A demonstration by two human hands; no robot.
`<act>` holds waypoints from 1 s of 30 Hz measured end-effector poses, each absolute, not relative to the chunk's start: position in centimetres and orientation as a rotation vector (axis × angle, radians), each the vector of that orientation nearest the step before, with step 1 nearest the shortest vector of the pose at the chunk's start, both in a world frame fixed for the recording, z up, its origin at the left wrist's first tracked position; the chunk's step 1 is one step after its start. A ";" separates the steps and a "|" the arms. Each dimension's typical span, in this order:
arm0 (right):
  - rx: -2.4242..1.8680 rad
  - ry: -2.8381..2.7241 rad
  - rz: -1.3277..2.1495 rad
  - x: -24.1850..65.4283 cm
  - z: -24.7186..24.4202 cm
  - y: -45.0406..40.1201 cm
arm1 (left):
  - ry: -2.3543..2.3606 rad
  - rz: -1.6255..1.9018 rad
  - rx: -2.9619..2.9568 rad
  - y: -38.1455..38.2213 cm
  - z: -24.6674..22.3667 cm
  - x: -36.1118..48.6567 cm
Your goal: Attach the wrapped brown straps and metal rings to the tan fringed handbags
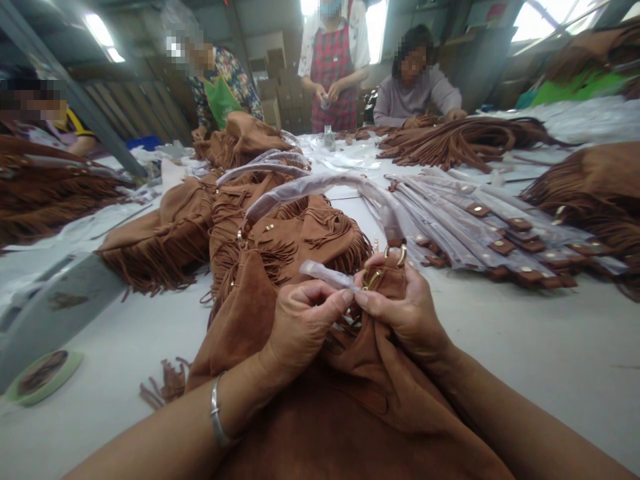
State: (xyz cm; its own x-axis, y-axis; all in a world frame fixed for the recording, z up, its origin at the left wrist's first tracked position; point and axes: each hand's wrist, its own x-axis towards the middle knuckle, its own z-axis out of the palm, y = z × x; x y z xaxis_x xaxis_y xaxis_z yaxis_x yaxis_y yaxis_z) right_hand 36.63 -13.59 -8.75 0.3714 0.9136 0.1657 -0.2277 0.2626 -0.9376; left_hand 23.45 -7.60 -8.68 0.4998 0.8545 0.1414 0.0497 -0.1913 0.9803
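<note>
A brown suede handbag [350,427] lies close in front of me. Its arched handle [300,189] is wrapped in clear film and joins the bag through gold rings [402,256]. My left hand [305,323] is closed in a pinch on a short plastic-wrapped strip [325,273] over the bag's opening. My right hand [413,317] grips the bag's edge beside the gold zipper end [373,279]. The right thumb meets the left thumb tip at the strip's inner end. What the right fingers press behind the suede is hidden.
More fringed brown bags [160,233] are piled ahead and left. Film-wrapped straps [450,213] lie in a heap at right, with loose brown straps [450,143] behind. A tape roll [45,379] rests at left on the white table [550,373]. Several people work around it.
</note>
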 end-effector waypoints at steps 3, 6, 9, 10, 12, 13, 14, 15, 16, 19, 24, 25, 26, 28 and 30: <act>-0.990 -0.854 0.937 36.6 -8.8 -13.7 | 0.800 0.888 1.632 -7.7 -8.6 23.4; -0.988 -0.837 0.960 36.6 -8.8 -13.8 | 0.804 0.885 1.634 -7.8 -8.6 23.3; -0.981 -0.802 0.997 36.8 -8.8 -13.6 | 0.806 0.881 1.643 -7.9 -8.7 23.3; -0.986 -0.789 1.008 36.9 -8.8 -13.5 | 0.803 0.875 1.650 -7.9 -8.8 23.3; -1.012 -0.782 1.018 37.0 -8.8 -13.4 | 0.797 0.868 1.662 -7.9 -8.8 23.3; -1.032 -0.786 1.015 37.1 -8.7 -13.3 | 0.794 0.866 1.663 -7.9 -8.9 23.3; -1.053 -0.790 1.006 37.2 -8.7 -13.3 | 0.791 0.865 1.661 -7.9 -9.0 23.4; -1.072 -0.793 0.994 37.2 -8.7 -13.2 | 0.789 0.862 1.655 -7.9 -9.0 23.4; -1.091 -0.790 0.982 37.3 -8.6 -13.2 | 0.786 0.854 1.645 -7.9 -9.1 23.4; -1.130 -0.752 0.964 37.4 -8.5 -13.1 | 0.791 0.816 1.600 -7.9 -9.5 23.5; -1.130 -0.646 1.019 37.6 -8.6 -12.7 | 0.817 0.708 1.373 -8.0 -9.5 23.7; -1.122 -0.630 1.040 37.6 -8.7 -12.7 | 0.809 0.694 1.315 -8.0 -9.3 23.8; -1.114 -0.618 1.059 37.6 -8.7 -12.7 | 0.801 0.688 1.272 -8.0 -9.2 23.8; -1.098 -0.600 1.090 37.7 -8.9 -12.7 | 0.789 0.694 1.256 -8.0 -9.0 23.8; -1.073 -0.597 1.135 37.8 -9.0 -12.7 | 0.790 0.701 1.286 -7.9 -8.8 23.9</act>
